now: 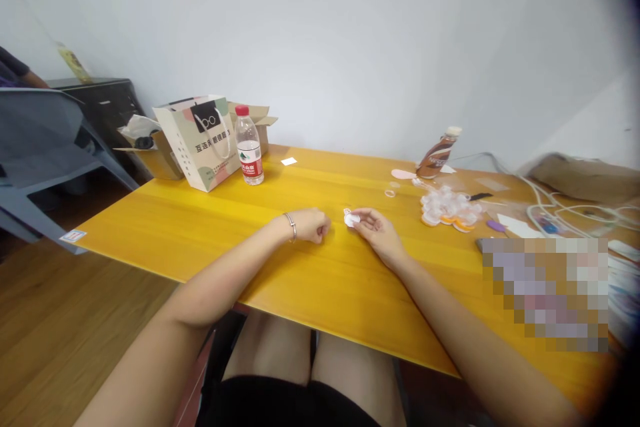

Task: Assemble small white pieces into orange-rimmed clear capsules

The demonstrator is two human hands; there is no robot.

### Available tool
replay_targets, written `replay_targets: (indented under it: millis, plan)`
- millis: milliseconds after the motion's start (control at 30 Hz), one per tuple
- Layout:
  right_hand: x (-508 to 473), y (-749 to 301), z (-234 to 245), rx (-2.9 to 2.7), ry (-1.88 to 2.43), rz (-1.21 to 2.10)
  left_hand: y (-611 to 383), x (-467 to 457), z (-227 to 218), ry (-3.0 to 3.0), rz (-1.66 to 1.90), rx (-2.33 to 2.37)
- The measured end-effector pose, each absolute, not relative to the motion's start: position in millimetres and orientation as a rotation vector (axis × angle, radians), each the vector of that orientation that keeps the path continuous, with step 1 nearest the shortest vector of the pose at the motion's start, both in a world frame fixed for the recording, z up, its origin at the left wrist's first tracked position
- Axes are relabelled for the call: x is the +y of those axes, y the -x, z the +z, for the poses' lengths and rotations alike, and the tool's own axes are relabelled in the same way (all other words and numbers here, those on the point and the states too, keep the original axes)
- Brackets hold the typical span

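Note:
My left hand (pixel 311 224) rests on the yellow table (pixel 210 227) curled into a loose fist, a thin bracelet on its wrist; I cannot see anything in it. Just right of it, my right hand (pixel 374 227) lies palm up with its fingers pinched on a small white round piece (pixel 351 219). A pile of small white and orange plastic pieces (pixel 450 208) lies a hand's width beyond my right hand. Two small clear rings (pixel 391 192) sit near the pile.
A water bottle with a red cap (pixel 249 145), a paper gift bag (pixel 200 141) and open cardboard boxes (pixel 150 147) stand at the far left. A brown drink bottle (pixel 439 153) leans at the back. White cables (pixel 560 207) sprawl at the right. A grey chair (pixel 40 147) stands left.

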State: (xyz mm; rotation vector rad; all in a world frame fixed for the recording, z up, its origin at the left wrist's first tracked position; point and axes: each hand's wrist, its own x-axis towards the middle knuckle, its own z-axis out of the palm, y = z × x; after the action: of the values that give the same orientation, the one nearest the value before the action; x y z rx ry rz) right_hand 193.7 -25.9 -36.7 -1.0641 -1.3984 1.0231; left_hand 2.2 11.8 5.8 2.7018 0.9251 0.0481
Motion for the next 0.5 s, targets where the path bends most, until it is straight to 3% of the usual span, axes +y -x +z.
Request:
replay_targets:
  millis: [167,500]
  plan:
    - [-27.3,-192.6,-34.3,-1.408,1.062,1.034,-1.6,14.2,8.4,-2.824,0.254,0.851]
    - [-29.4,-191.4,-33.5,-1.373,1.059,1.088,-7.4,16.4,6.0,-2.273,0.691,0.894]
